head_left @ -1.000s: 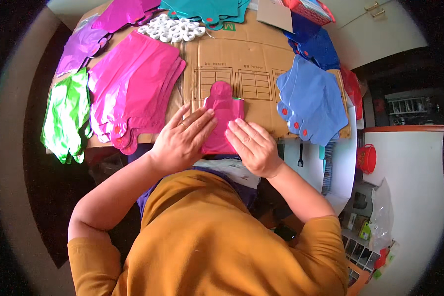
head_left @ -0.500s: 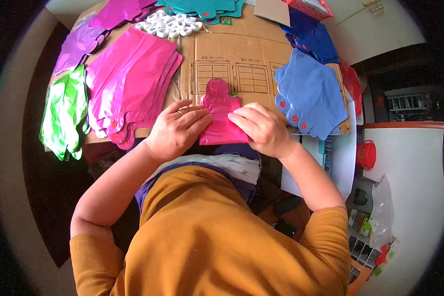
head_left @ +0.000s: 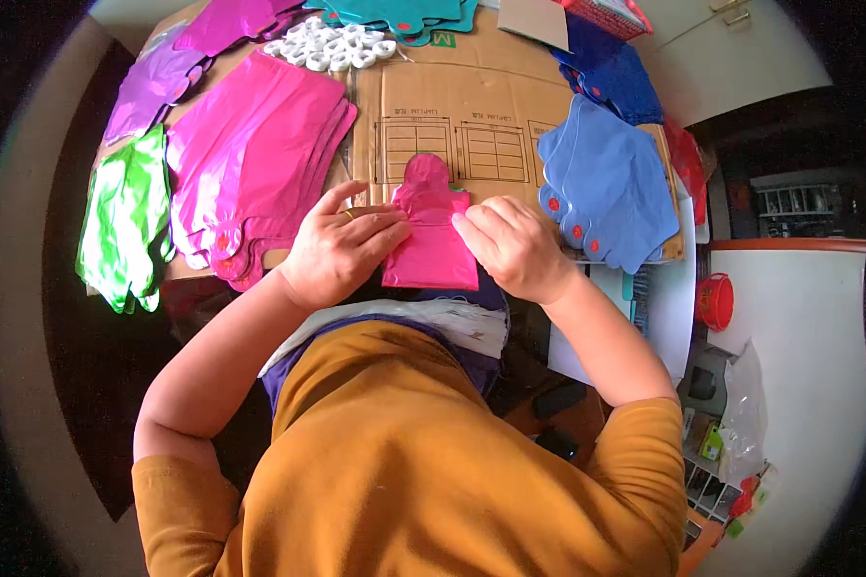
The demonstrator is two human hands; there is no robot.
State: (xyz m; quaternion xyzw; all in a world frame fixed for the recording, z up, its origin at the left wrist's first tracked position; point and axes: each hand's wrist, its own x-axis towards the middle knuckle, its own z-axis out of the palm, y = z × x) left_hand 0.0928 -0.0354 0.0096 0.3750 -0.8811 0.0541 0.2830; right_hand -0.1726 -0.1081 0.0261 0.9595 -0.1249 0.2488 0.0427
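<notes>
A bright pink foil balloon [head_left: 431, 255], folded into a narrow packet with a rounded tab at its far end, lies at the near edge of the cardboard. Its lower part hangs over that edge toward my lap. My left hand [head_left: 342, 248] holds its left side; the fingertips lie on the foil, the index finger is lifted, and the thumb is hidden. At the right side, my right hand [head_left: 515, 248] pinches the foil with curled fingers. A crease runs across the packet between the hands.
Pink flat balloons [head_left: 260, 144] are stacked on the left, beside green ones [head_left: 123, 221] and purple ones [head_left: 144, 91]. Light blue balloons [head_left: 611, 183] lie right, dark blue ones [head_left: 611, 77] behind. White ribbon rolls [head_left: 332, 43] and teal balloons [head_left: 394, 14] sit far back on the cardboard [head_left: 471, 87].
The packet's near end has shifted slightly toward me and left, and a crease across it shows more clearly. My right hand has moved a little right; my left index finger has lifted.
</notes>
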